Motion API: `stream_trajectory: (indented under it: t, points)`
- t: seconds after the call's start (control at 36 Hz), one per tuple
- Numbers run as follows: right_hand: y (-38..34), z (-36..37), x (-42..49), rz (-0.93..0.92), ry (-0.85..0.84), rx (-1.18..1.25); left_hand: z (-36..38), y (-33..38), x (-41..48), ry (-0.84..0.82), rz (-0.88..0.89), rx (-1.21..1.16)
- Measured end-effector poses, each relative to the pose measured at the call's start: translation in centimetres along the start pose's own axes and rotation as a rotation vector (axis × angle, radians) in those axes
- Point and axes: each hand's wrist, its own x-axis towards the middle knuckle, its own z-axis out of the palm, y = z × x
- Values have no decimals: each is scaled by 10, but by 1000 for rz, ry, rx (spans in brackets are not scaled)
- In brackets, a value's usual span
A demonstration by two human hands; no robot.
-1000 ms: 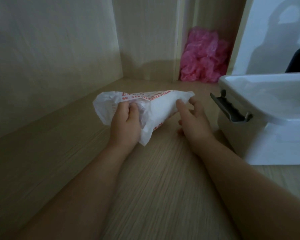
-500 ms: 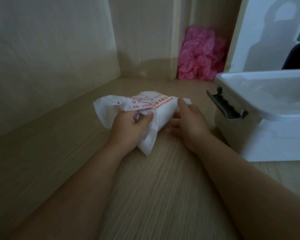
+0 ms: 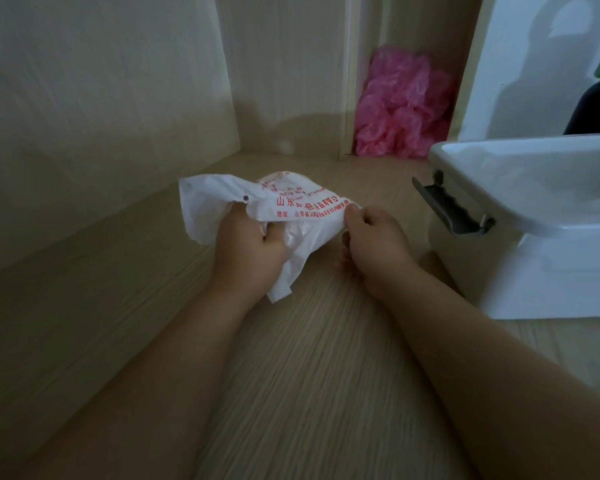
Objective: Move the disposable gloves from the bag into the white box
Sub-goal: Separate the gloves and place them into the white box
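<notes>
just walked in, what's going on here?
A person holds a white, red-printed bag in both bare hands over a wooden surface. The left hand grips its crumpled left side; the right hand pinches its right edge. The white box stands open to the right. No glove is visibly out of the bag yet. A pink plastic wad sits in the back corner.

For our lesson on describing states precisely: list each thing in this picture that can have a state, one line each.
bag: crumpled, held by both hands.
left hand: grips the bag, fingers curled.
right hand: pinches the bag's right edge.
white box: upright, top open.
grey latch: hangs out from the box's side.
pink plastic: crumpled heap in the corner.
</notes>
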Motion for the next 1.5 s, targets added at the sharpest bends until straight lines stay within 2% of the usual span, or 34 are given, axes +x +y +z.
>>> stream_trajectory:
  t: [0.14,0.28,0.36,0.42,0.5,0.56,0.61,0.64,0.72,0.78,0.86,0.97,1.06,1.14,1.22,1.28,1.36,1.42,1.5]
  points:
    - [-1,-3,0,-77,46,-60,0,-2,-1,-39,16,29]
    - [2,-4,2,-112,101,-176,-7,-10,8,-220,-206,69]
    - [4,-2,4,-98,132,-221,-11,-16,8,-288,-248,20]
    - [3,-2,6,-76,156,-231,-16,-13,6,-301,-136,14]
    - [2,-5,7,-25,185,-245,-26,-2,4,-104,156,-14]
    - [0,-8,5,-24,197,-261,-28,-5,5,-40,205,-35]
    - [-1,-8,-1,-112,189,-308,-28,-7,4,29,195,-89]
    - [-2,-7,-5,-213,189,-322,-26,-8,3,42,163,-140]
    - [-4,1,-21,-579,126,-286,-19,-5,3,-58,100,-199]
    - [-4,8,-29,-680,-17,-279,-17,-4,4,-112,75,-226]
    - [-1,9,-27,-666,-142,-304,-18,-4,4,-157,48,-257]
    - [4,6,-13,-645,-107,-280,-18,-5,0,-207,-60,-294]
    - [2,2,-14,-542,-189,-281,-15,-2,-2,-286,-65,-305]
    - [2,-2,-16,-480,-280,-371,-16,-5,2,-244,-31,-275]
    - [2,1,-15,-537,-189,-371,-19,-7,3,-178,-64,-229]
    - [3,0,-10,-542,-93,-342,-20,-5,2,-170,13,-235]
    - [3,-2,-8,-483,-22,-345,-25,-7,5,-244,117,-242]
    - [6,-1,-7,-479,18,-346,-27,-14,6,-289,121,-170]
    - [8,-2,-3,-482,67,-361,-27,-15,5,-326,166,88]
